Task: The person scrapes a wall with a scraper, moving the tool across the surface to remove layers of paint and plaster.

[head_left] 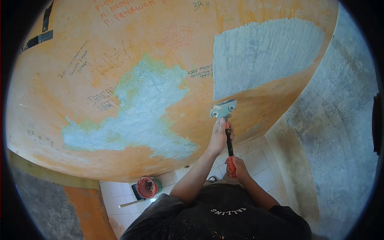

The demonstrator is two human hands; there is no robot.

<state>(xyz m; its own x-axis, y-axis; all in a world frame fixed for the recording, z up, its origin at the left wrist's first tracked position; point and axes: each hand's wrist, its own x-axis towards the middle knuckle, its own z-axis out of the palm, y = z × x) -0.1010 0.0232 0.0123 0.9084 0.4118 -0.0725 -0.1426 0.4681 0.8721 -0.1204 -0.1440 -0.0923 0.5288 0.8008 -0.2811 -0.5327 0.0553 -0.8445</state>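
A scraper with a wide metal head and a black and red handle is held in front of the orange wall. My left hand is closed around the upper handle, just below the head. Lower down, my right hand grips the red end of the handle. The head lies at or close to the wall, just under a pale scraped area; whether it touches cannot be told. Left of the tool, a ragged pale patch breaks the orange surface.
A red bucket stands on the white tiled floor at the lower left, with a stick beside it. Handwriting marks the orange wall. A grey mottled wall rises on the right. Black strips sit at the upper left.
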